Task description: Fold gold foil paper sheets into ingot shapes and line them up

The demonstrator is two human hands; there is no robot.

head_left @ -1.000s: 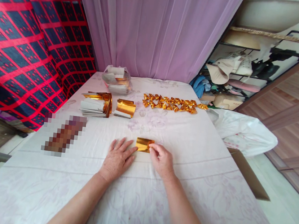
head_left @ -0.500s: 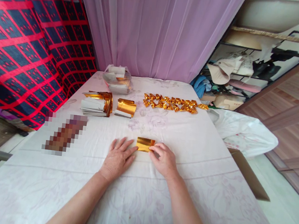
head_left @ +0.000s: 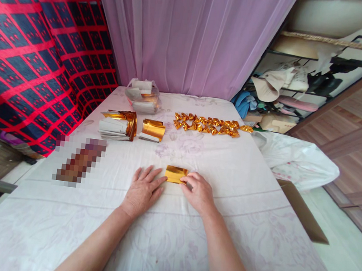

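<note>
While your left grip [head_left: 140, 194] rests palm down on the cloth-covered table [head_left: 168, 235] with its fingers spread apart, your right grip [head_left: 198, 194] is clamped, thumb to fingertip, on the near right corner of a gold foil sheet [head_left: 175, 173]. From your head view, that sheet lies on the table between your two grips, and your left fingertip touches its near left corner. Beyond your left grip you have a thick stack of gold-and-white sheets [head_left: 116, 126], a smaller stack [head_left: 153, 130] just to its right, and, farther off, a clear bag [head_left: 144, 97] holding more paper. Well beyond your right grip, folded gold pieces [head_left: 213, 126] sit mostly in two rows. Out to the left of your left grip, a pixelated patch [head_left: 80, 160] hides something reddish brown. Far to the right of your right grip, a white plastic bag [head_left: 306, 162] carries pinkish print too faint for you to read.
</note>
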